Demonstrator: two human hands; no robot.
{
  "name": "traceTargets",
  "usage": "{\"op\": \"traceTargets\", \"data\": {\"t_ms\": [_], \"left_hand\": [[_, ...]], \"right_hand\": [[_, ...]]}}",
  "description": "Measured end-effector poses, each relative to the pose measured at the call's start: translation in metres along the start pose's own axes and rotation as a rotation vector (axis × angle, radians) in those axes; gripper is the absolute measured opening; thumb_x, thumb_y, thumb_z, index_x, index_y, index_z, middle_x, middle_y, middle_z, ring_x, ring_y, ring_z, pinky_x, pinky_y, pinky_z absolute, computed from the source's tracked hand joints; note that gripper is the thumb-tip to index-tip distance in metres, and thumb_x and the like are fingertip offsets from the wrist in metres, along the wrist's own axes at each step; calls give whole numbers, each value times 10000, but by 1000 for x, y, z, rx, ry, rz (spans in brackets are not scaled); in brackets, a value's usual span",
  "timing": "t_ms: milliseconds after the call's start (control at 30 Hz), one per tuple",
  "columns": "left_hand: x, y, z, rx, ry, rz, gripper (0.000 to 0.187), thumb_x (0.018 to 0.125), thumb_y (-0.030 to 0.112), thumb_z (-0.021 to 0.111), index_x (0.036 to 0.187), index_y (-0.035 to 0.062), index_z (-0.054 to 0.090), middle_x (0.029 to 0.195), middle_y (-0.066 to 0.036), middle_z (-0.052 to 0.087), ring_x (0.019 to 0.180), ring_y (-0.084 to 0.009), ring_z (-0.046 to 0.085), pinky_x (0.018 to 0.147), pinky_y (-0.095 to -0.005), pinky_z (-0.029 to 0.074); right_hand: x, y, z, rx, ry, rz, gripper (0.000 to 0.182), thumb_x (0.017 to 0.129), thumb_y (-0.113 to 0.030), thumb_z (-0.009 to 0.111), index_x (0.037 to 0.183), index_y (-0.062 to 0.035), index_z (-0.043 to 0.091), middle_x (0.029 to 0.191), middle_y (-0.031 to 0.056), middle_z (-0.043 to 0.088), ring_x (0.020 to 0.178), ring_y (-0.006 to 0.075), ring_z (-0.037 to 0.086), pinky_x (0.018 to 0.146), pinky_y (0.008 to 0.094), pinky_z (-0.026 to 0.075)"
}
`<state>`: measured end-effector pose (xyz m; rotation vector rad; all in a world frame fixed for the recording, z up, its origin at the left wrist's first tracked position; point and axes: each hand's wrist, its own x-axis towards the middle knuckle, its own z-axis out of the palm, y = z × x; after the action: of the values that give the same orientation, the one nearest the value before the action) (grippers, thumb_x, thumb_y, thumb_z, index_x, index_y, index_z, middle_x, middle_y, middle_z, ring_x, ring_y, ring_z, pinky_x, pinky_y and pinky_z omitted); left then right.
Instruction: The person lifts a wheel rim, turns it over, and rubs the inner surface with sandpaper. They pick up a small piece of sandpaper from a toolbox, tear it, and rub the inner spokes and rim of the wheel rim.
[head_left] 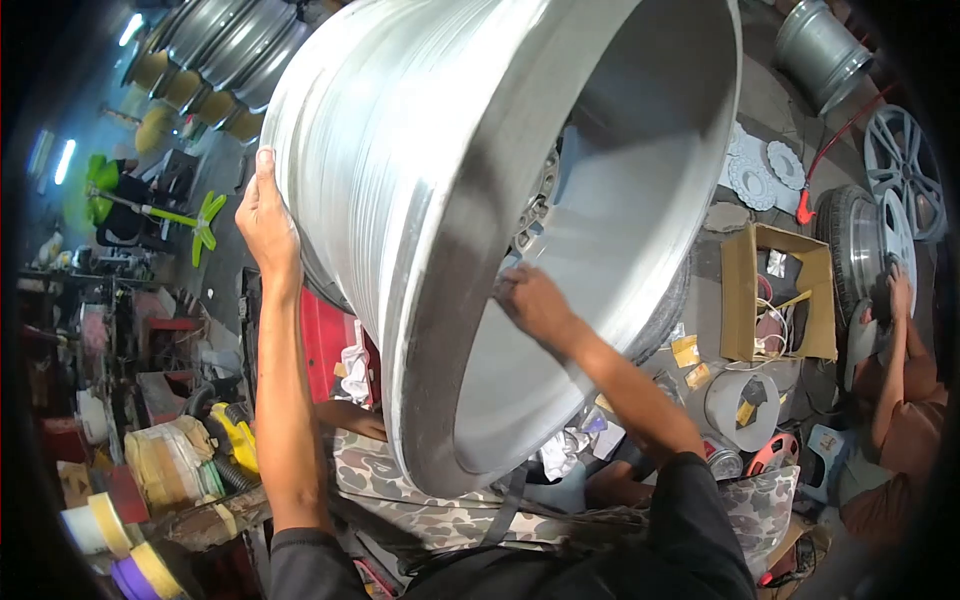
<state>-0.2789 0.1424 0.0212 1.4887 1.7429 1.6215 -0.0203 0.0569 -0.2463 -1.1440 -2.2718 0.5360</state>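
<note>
A large silver wheel rim stands tilted over the person's lap, its wide hollow facing right. My left hand grips the rim's left outer edge, thumb up along it. Inside the hollow, my right hand is closed against the inner wall near the hub, pressing something dark and too small to name. The hub with its bolt holes shows deep within the rim.
At the right are a cardboard box, a grey cylinder and a co-worker's hand on another wheel. Tape rolls lie lower left, a green fan stands upper left, and rims are stacked behind.
</note>
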Motion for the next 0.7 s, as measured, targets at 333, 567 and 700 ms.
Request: {"op": "traceTargets", "data": {"t_ms": [333,567,700], "left_hand": [[1,-4,0,-47,-10,-52,544,1031,430,560,1136,-87,691,990,-60,701,897,-118,590,844,-269,461],[-1,-2,7,-5,70,82,536,1034,440,550,987,-72,700,865,-27,660,814,-103,532,783,-271,447],[-1,-1,1,18,11,48,543,1032,446,550,1023,-75,702,900,-44,673,838,-114,547,809,-282,453]], "right_hand": [[9,-36,18,132,17,86,227,912,-173,599,803,-7,708,1001,196,670,1007,352,643,897,439,529],[10,-34,14,15,-22,251,184,881,-166,627,810,-9,693,1087,211,652,838,385,686,758,485,566],[7,-22,6,79,-7,261,187,876,-190,648,836,-12,689,1066,201,654,850,387,683,761,481,564]]}}
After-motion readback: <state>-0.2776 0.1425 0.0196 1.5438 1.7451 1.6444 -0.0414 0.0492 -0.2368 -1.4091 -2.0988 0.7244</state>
